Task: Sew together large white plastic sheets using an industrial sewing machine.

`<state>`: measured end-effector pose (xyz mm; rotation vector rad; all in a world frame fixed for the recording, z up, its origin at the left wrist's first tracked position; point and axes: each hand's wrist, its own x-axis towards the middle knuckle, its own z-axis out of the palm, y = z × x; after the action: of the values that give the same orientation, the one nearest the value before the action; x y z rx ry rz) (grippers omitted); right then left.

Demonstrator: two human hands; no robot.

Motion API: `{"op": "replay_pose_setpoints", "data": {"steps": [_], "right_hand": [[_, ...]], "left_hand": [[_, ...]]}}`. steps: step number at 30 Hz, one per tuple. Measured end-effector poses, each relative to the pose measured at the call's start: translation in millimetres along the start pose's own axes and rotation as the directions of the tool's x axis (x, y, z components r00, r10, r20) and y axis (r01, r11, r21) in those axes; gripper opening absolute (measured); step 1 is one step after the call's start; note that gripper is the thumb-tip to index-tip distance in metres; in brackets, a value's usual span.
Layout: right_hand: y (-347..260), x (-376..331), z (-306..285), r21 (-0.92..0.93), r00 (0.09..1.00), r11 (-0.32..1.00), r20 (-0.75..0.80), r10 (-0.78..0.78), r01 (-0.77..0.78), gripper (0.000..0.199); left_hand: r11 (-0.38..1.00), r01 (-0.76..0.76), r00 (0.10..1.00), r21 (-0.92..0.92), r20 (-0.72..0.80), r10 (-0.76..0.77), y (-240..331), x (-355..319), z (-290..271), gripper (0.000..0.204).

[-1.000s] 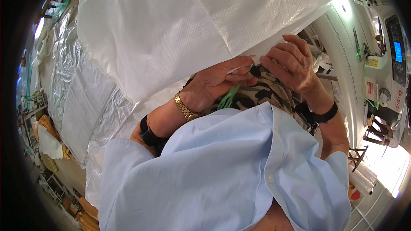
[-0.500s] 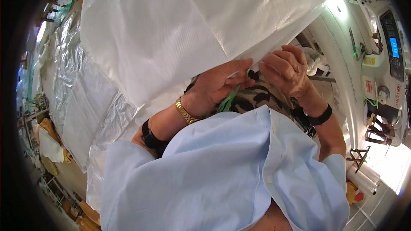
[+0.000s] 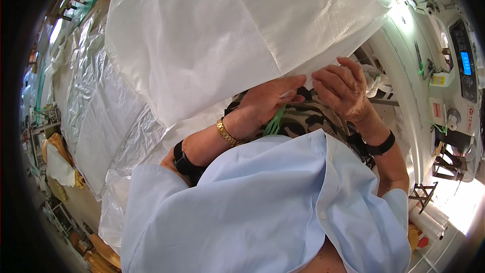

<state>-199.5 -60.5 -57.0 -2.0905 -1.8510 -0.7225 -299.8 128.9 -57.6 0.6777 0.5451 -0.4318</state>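
Observation:
A large white woven plastic sheet hangs across the upper middle, its lower edge running to both my hands. My left hand is closed, with a bunch of thin green plastic strands coming out below its fingers. Its fingertips lie against the sheet's edge. Just to the right, my right hand has its thumb and bent fingers pinched at the same edge, the upper finger raised. The fingertips of the two hands are close together. What lies between the right fingertips is partly hidden.
On the right stands a white sewing machine with a lit blue display and a bright lamp. Crumpled clear plastic sheeting lies on the left. Clear rolls lie at the lower right.
The view has shifted slightly, so the sheet and hands sit a little farther right and lower. My right fingers have uncurled slightly at the sheet's edge; the left hand keeps its hold.

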Motion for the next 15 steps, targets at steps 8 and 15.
{"op": "replay_pose_setpoints", "data": {"steps": [8, 15], "right_hand": [[7.1, 37.7, -19.7, 0.18, 0.98, 0.979, 0.194, 0.054, -0.09, 0.025], [7.0, 29.8, -6.9, 0.143, 0.976, 0.974, 0.156, 0.155, -0.177, 0.024]], "left_hand": [[0.895, -0.136, 0.984, 0.424, -0.051, 0.173, -7.3, 3.0, -4.6, 0.023], [0.973, -0.206, 0.979, 0.103, 0.034, 0.203, -10.1, 2.2, -5.1, 0.02]]}}
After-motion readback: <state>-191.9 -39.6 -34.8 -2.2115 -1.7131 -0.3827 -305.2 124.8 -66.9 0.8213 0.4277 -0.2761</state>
